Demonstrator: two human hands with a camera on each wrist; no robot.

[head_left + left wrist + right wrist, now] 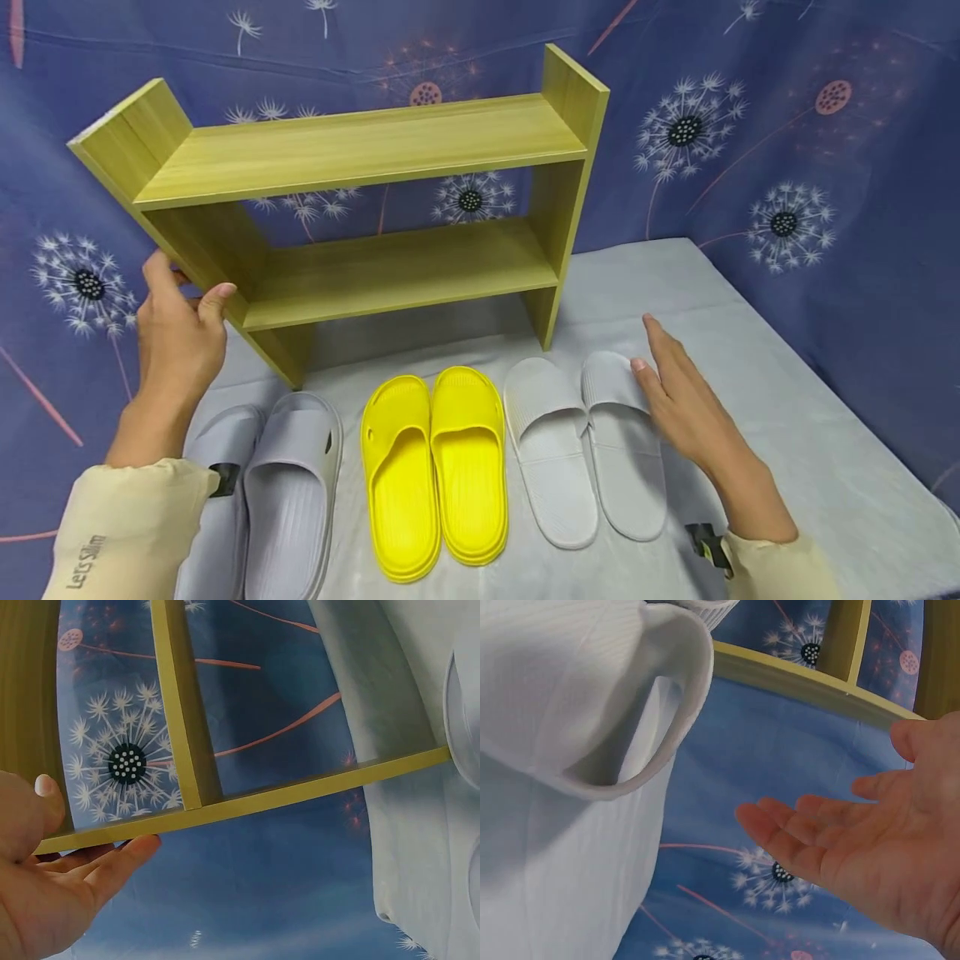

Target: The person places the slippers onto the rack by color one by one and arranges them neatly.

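A two-tier wooden shoe rack (405, 275) stands at the back of the grey-covered table, slightly angled. My left hand (180, 325) grips its left side panel, thumb at the front edge and fingers along the outer face; the left wrist view shows the hand (75, 885) around that panel. My right hand (690, 400) is held with fingers extended, beside the pair of white slippers (551, 467) and apart from the rack. In the right wrist view the hand (855, 840) holds nothing. Yellow slippers (405, 492) lie in the middle, grey slippers (288, 500) at the left.
A blue curtain (750, 125) printed with dandelions hangs behind the rack and round the sides. The grey cloth (795, 417) covers the table, whose right edge slants toward the front corner. All three slipper pairs lie in a row before the rack.
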